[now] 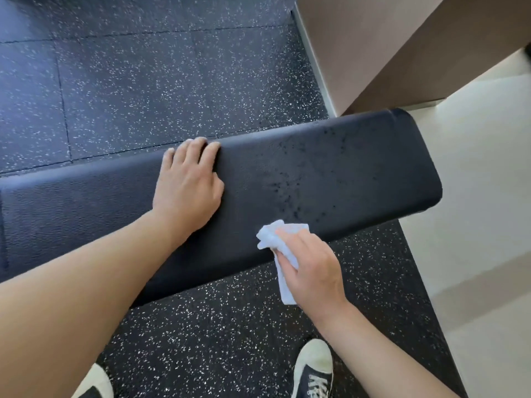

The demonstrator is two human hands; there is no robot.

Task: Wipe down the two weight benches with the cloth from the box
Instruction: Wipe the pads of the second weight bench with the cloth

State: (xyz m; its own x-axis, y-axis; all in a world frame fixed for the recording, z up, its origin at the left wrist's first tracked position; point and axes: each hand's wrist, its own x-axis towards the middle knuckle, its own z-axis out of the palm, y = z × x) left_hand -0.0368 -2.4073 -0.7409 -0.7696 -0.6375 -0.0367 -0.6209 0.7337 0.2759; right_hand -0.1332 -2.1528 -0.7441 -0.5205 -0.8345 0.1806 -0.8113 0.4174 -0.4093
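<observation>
View: looking straight down at a padded weight bench (330,173) from a standing person's head.
Bench: black textured pad running across the picture from the left edge to a rounded right end; dark wet-looking speckles cover its right half.
Left hand (188,186): open, palm flat on the bench pad near the middle of its length, fingertips reaching the far edge.
Right hand (311,268): closed around a cloth, held at the near edge of the bench toward its right end.
Cloth (275,237): pale blue-white and crumpled; one bunch sticks out past the fingers onto the near edge of the pad, and a tail hangs below the palm over the floor.
Floor (172,90): dark rubber tiles with white flecks on both sides of the bench.
Shoes (314,372): dark with white toe caps, at the bottom edge.
Right side: a pale smooth floor surface (474,225) and a tan wall (373,47).
</observation>
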